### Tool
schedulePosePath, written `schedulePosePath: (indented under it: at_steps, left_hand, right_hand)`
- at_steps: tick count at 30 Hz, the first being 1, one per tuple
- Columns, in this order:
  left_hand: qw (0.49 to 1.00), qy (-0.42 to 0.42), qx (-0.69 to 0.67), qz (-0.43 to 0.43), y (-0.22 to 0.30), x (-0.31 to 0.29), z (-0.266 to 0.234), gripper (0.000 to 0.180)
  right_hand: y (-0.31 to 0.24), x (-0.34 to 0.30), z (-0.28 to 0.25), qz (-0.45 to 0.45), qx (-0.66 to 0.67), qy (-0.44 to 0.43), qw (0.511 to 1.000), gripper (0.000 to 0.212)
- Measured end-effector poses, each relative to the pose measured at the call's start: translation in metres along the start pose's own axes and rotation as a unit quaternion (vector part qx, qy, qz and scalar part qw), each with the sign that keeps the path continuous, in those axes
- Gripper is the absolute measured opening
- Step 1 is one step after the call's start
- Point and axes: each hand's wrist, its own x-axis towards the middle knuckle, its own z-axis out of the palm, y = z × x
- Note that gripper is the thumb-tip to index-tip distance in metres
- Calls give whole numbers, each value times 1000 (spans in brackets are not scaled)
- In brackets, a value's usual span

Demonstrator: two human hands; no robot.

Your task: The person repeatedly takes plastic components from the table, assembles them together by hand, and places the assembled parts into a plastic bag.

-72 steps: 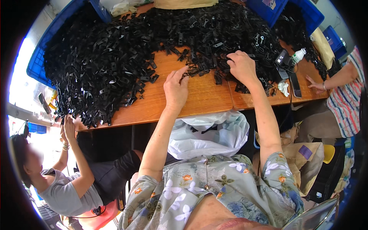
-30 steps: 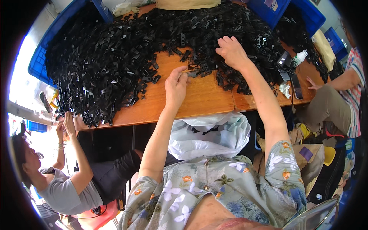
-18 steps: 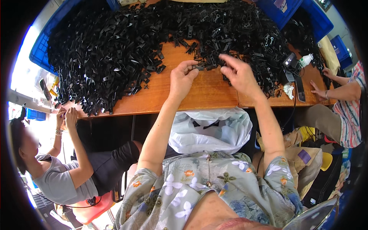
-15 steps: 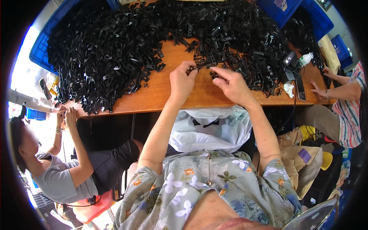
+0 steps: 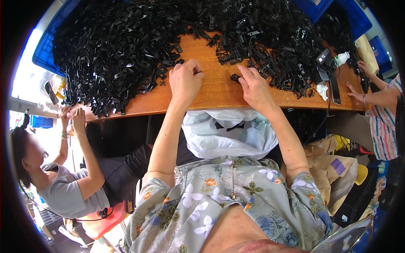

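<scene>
My left hand (image 5: 185, 83) is over the wooden table (image 5: 211, 95), its fingers curled closed at the edge of the left pile of black plastic parts (image 5: 114, 55). What those fingers hold, if anything, is hidden. To its right, my right hand (image 5: 256, 89) is closed with its forefinger pointing forward. At its thumb side it grips a small dark piece, a black plastic part (image 5: 235, 77); its exact shape is too small to tell. Just beyond this hand lies the right pile of black plastic parts (image 5: 274, 63), flat slotted pieces.
A white plastic bag (image 5: 211, 145) with dark pieces inside hangs open below the table edge. A phone (image 5: 335, 89), a crumpled tissue (image 5: 322, 92) and a white bottle (image 5: 341, 58) are at right. Co-workers sit at left and right. Blue crates (image 5: 46, 59) border the piles.
My hands have moved apart: the left has gone left toward the left pile, its fingers curled, while the right has shifted slightly, still with a dark piece. The view has tilted slightly.
</scene>
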Motion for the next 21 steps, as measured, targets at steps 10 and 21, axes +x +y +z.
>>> schedulePosePath:
  at_steps: [10, 21]
  left_hand:
    - [859, -77, -483, -149, 19, -32, 7, 21]
    - [797, -84, -564, -198, 12, -40, 0, 14]
  right_hand:
    - [3, -1, -1, -66, -124, 11, 990, 26]
    - [-13, -8, -9, -112, -132, -31, 984, 26]
